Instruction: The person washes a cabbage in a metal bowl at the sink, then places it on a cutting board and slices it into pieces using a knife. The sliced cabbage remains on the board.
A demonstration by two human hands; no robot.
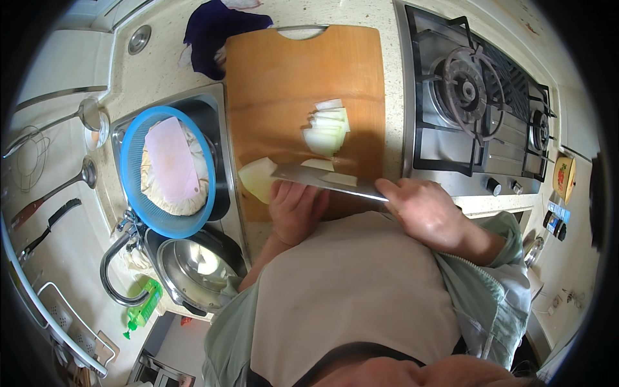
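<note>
My right hand (425, 208) grips the handle of a broad kitchen knife (309, 175), its blade pointing left above the wooden cutting board (304, 67). A pale slice (340, 179) clings to the blade. Curled fingers of my left hand (297, 205) are close beside the blade's near edge; whatever lies under them is hidden. To their left rests a larger chunk of pale green vegetable (257, 179), perhaps gourd or radish. Another cut piece (316, 165) shows just beyond the blade. Several thin slices (328, 128) lie overlapped in a row farther up the board.
Left of the board, a blue plastic basket (128, 193) with a pink sheet (171, 157) sits over the sink (222, 145). Nearby are a faucet (109, 275), a metal pot (167, 263) and a green soap bottle (147, 302). A gas stove (435, 164) stands right; a dark cloth (213, 34) lies behind.
</note>
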